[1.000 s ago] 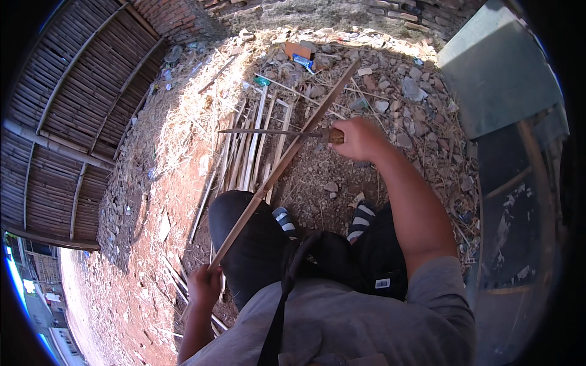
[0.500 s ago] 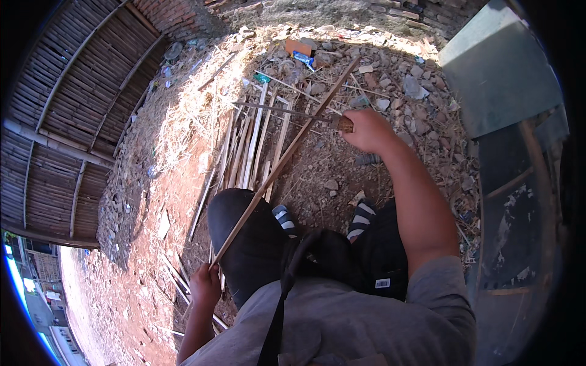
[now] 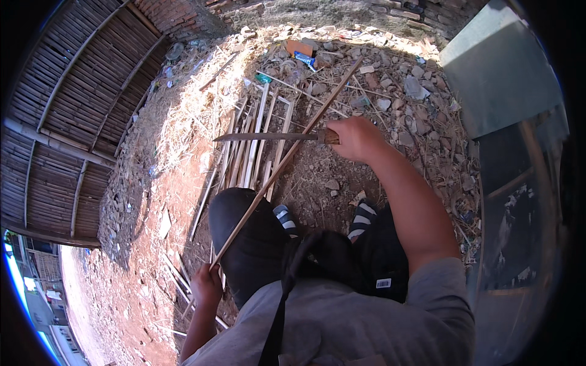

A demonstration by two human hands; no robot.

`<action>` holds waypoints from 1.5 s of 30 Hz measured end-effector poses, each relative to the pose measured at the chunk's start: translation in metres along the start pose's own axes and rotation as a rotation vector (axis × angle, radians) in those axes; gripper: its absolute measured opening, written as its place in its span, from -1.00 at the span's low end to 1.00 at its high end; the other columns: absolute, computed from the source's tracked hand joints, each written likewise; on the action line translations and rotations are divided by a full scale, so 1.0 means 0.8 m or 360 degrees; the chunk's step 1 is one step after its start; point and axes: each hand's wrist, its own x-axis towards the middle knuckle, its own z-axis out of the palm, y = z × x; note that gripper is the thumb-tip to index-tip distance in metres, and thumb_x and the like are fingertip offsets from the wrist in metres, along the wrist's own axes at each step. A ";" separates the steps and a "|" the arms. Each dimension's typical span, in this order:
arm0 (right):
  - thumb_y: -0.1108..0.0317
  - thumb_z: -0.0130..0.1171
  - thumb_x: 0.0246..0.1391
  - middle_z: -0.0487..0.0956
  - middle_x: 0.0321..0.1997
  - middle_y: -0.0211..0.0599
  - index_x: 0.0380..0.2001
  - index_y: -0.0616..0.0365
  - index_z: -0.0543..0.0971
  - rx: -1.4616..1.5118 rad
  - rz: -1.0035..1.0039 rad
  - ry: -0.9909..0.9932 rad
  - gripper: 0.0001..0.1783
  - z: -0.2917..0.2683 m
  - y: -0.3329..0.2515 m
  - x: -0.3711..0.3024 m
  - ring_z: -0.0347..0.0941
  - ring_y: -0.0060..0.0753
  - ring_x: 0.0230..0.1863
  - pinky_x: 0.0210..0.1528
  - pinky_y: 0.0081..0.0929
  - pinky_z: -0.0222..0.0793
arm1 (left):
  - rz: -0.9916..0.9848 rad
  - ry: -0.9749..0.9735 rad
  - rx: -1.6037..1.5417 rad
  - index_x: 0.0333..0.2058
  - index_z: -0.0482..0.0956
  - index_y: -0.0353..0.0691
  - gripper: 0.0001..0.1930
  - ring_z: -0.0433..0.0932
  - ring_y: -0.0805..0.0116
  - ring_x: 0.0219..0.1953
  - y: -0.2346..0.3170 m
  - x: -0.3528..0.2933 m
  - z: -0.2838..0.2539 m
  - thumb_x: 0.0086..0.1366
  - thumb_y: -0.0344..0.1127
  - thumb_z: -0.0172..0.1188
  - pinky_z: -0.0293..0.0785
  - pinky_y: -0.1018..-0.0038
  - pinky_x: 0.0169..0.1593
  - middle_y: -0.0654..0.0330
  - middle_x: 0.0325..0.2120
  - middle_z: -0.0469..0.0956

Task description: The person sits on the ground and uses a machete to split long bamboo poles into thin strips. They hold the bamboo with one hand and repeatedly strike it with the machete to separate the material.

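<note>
My right hand point(image 3: 353, 139) is closed round the wooden handle of a long-bladed knife point(image 3: 262, 137). Its dark blade points left and lies across a long thin wooden strip point(image 3: 287, 160), close to the handle end. The strip slants from lower left to upper right, passing over my left knee. At its lower end, my left hand point(image 3: 206, 283) is closed on it. Beyond the knee, several pale split strips point(image 3: 253, 146) lie side by side on the ground under the blade.
A slatted bamboo wall point(image 3: 79, 91) stands at the left. Rubble point(image 3: 397, 91) and straw cover the ground ahead, up to a brick wall point(image 3: 342, 15). A grey-green panel point(image 3: 500, 73) leans at the right. More strips point(image 3: 177, 277) lie beside my left hand.
My right hand has drawn the knife nearer and slightly left along the strip, and the blade's broad side shows more. My left hand and the strip stay almost still.
</note>
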 end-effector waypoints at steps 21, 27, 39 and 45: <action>0.29 0.26 -0.07 0.65 -0.32 -0.03 -0.14 0.14 0.63 0.0499 0.0611 0.0245 -0.63 -0.007 0.084 0.007 0.60 0.08 -0.23 -0.14 -0.04 0.50 | -0.0004 0.0051 0.0067 -0.40 0.61 -0.21 -0.78 0.60 -0.16 -0.41 0.000 0.005 -0.002 0.33 -0.19 0.20 0.48 0.02 -0.33 -0.07 -0.49 0.60; 0.27 0.26 -0.05 0.65 -0.25 0.00 -0.16 0.13 0.63 0.0263 0.0341 0.0140 -0.66 -0.027 0.064 -0.005 0.60 0.09 -0.19 -0.12 -0.05 0.50 | 0.0006 -0.0006 0.0020 -0.37 0.62 -0.23 -0.79 0.60 -0.18 -0.38 -0.013 0.000 0.009 0.32 -0.20 0.20 0.47 0.00 -0.29 -0.09 -0.47 0.60; 0.28 0.25 -0.06 0.65 -0.30 0.01 -0.12 0.09 0.65 0.0305 0.0450 0.0312 -0.63 -0.056 0.094 -0.015 0.60 0.08 -0.24 -0.17 -0.07 0.50 | 0.0067 0.0053 -0.0029 -0.41 0.60 -0.21 -0.81 0.60 -0.18 -0.39 -0.025 0.010 0.015 0.32 -0.24 0.19 0.47 0.02 -0.32 -0.09 -0.47 0.60; 0.24 0.26 -0.02 0.66 -0.23 0.02 -0.05 0.14 0.62 0.0416 0.0770 0.0457 -0.57 -0.031 0.148 -0.013 0.61 0.02 -0.19 -0.12 -0.08 0.48 | 0.0133 0.0093 0.0055 -0.41 0.59 -0.20 -0.83 0.61 -0.16 -0.41 -0.028 0.012 0.001 0.29 -0.24 0.24 0.48 0.03 -0.36 -0.06 -0.47 0.61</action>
